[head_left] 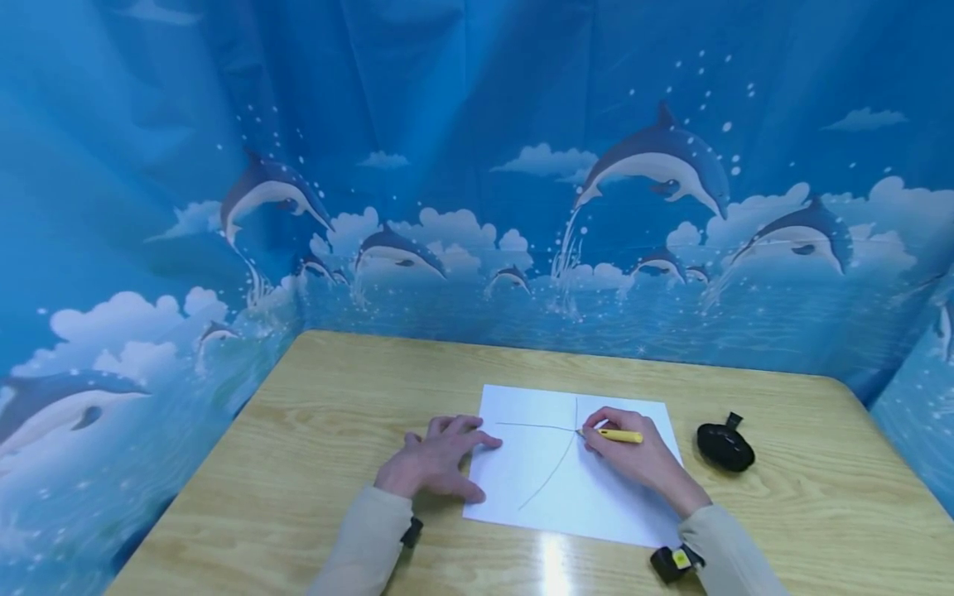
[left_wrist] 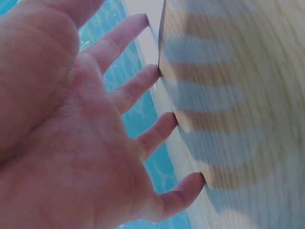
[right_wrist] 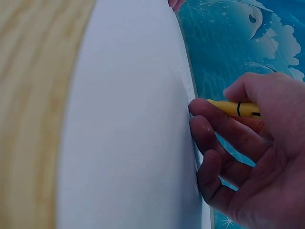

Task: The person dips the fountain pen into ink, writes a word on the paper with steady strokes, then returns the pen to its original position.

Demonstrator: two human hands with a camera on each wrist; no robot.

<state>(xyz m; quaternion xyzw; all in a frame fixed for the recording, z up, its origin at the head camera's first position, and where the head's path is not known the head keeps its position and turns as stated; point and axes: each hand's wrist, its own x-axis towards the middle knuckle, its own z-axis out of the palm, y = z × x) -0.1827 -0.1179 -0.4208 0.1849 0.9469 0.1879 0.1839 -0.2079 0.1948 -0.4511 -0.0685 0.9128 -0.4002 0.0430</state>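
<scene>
A white sheet of paper [head_left: 611, 513] lies on the table, with a short upright line, a sideways line and a slanting curve drawn on it. These marks meet close to the tip of a yellow pen [head_left: 624, 435]. Thumb and fingers of my right hand [head_left: 641, 454] pinch that pen, its tip at the paper near the meeting point; the right wrist view shows the yellow barrel [right_wrist: 248, 109] above the curled fingers. My left hand [head_left: 440, 460] rests spread at the sheet's left edge, thumb and index finger reaching onto it. In the left wrist view its fingertips touch down, holding nothing.
To the right of the paper sits a small black dish [head_left: 725, 447] with a short tab handle. The wooden table [head_left: 298, 463] extends around the sheet. Behind it hangs a blue curtain [head_left: 462, 165] printed with dolphins. A black device [head_left: 671, 564] is strapped to the right wrist.
</scene>
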